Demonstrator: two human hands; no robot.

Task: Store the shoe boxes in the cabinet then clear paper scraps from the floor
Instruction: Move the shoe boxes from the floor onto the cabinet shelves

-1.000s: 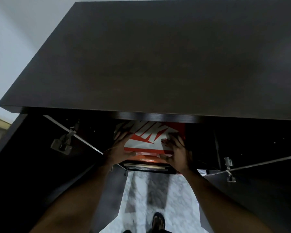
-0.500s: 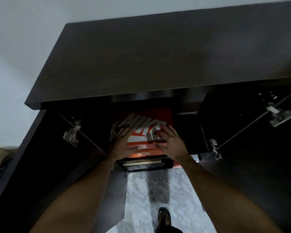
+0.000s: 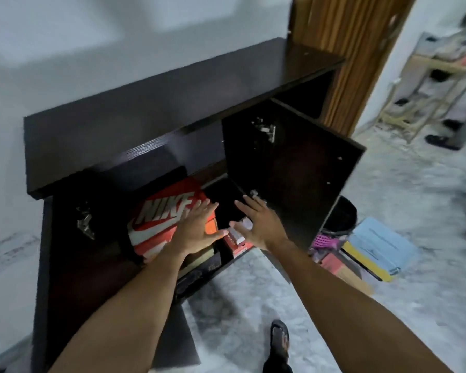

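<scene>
A dark wooden cabinet [image 3: 156, 109] stands against the wall with both doors swung open. Inside it, an orange shoe box [image 3: 162, 216] with a white logo lies on top of a dark box [image 3: 199, 265]. My left hand [image 3: 197, 230] has straight fingers and rests on the orange box's right end. My right hand [image 3: 258, 224] hovers flat with spread fingers in front of the right compartment, above a red and white box [image 3: 238, 244]. Neither hand grips anything.
The right cabinet door [image 3: 293, 179] juts out toward me; the left door [image 3: 84, 238] hangs open too. A black bin [image 3: 342, 216], a blue and yellow box [image 3: 377, 249] and a brown box [image 3: 342, 273] lie on the marble floor to the right. My foot [image 3: 279, 340] stands below.
My view has swung right and pulled back from the cabinet. Both hands have drawn off the orange box's lid; the right hand moved right, clear of the box.
</scene>
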